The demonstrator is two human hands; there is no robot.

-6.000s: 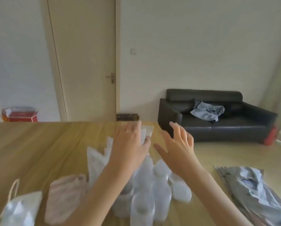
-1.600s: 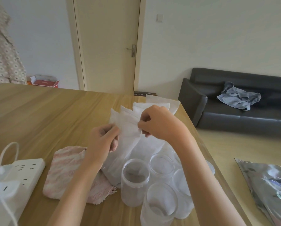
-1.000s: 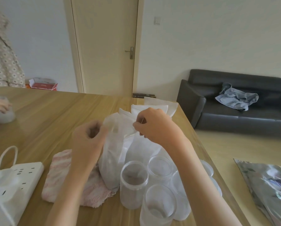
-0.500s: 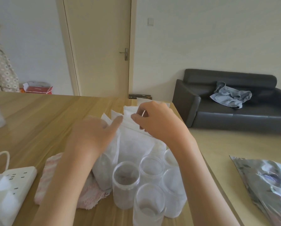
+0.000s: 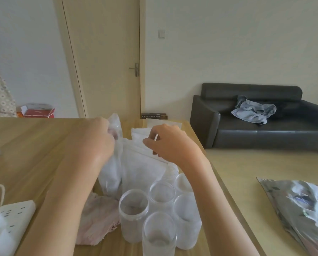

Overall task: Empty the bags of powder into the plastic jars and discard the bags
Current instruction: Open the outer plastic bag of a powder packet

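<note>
Several white bags of powder [image 5: 143, 170] stand bunched together on the wooden table [image 5: 34, 145]. My left hand [image 5: 95, 143] grips the upper part of the leftmost bag [image 5: 111, 174], whose top sticks up above my fingers. My right hand [image 5: 169, 145] pinches the top edge of the neighbouring bag. In front of the bags stands a cluster of several clear plastic jars [image 5: 134, 215], all without lids; their insides look empty or hazy.
A pink cloth [image 5: 97, 222] lies under my left forearm. A white power strip [image 5: 6, 224] sits at the near left. The table's right edge runs beside the jars. A crumpled silver bag [image 5: 298, 209] lies on the floor at right, a black sofa [image 5: 261, 122] behind.
My left hand has pulled the leftmost bag away from the bunch to the left and raised its top. My right hand stays pinched on the adjacent bag's top edge.
</note>
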